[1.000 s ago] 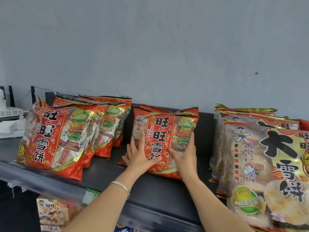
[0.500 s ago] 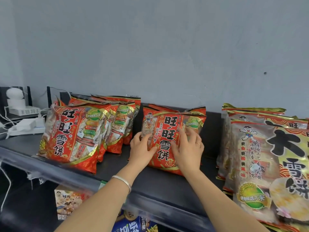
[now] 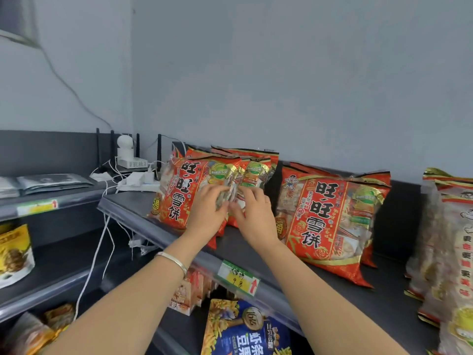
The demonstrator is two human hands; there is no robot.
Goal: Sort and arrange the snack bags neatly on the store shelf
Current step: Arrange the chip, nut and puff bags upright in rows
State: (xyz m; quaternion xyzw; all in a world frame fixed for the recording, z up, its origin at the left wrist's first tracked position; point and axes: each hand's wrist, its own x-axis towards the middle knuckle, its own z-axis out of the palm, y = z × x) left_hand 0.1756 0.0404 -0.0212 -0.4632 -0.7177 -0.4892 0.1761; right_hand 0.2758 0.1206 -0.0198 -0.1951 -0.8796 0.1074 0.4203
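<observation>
Several red rice-cracker snack bags (image 3: 179, 193) stand in a leaning stack at the left of the dark top shelf (image 3: 332, 298). My left hand (image 3: 207, 213) lies on the right side of the front bag, with its fingers closed on the bag's edge. Close beside it, my right hand (image 3: 254, 219) pinches the edge of the bag just behind. Two more red snack bags (image 3: 330, 219) stand untouched in the middle of the shelf. Larger pale snack bags (image 3: 450, 239) are stacked at the far right, partly cut off by the frame.
A router (image 3: 129, 160), a white power strip (image 3: 138, 181) and hanging cables (image 3: 102, 242) sit left of the stack. A green-yellow price label (image 3: 239, 278) is on the shelf's front rail. A blue snack bag (image 3: 245, 331) lies on the shelf below; a yellow bag (image 3: 12, 252) stands far left.
Both hands have let go of the middle red bags and moved left onto the left stack. The camera has swung left, so the router and side shelves are in view.
</observation>
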